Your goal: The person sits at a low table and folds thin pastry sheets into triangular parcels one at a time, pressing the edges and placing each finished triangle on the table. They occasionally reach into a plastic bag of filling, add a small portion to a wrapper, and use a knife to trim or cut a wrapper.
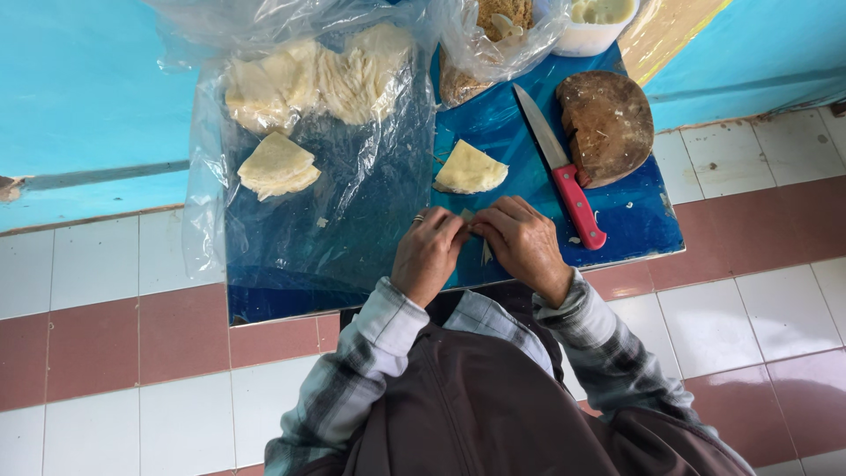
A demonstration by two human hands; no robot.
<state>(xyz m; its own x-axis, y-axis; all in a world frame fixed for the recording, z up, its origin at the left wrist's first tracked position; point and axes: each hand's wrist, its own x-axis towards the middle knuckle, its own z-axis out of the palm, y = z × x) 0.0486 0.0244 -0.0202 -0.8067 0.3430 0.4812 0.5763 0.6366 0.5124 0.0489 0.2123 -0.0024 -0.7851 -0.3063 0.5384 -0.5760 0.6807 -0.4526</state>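
Hands: left hand (429, 253) and right hand (524, 244) meet at the near edge of the blue table (648, 234), fingers curled together around a small pale strip (484, 248).
Left hand: closed to a pinch; what lies under its fingertips is hidden, so the exact grip cannot be told. A ring shows on one finger.
Right hand: fingers bent inward, pinching the strip from the other side; a short end hangs below the knuckles.
Strip: thin, pale, between the two hands, just above the table edge. It looks light, soft and limp, likely to tear if pulled hard; best held by pinching close to each end.
Folded piece (470, 168): cream, wedge-shaped, flat on the table just beyond the hands, untouched.
Second folded piece (278, 166): on the clear plastic sheet (352, 211), well to the left.
Heap (317, 81): similar pale sheets piled at the far end of the plastic.
Knife (562, 172): red handle, blade pointing away, lying to the right of the hands.
Wooden block (606, 125): round, worn, touching the knife.
Floor: white and reddish tiles (115, 335).
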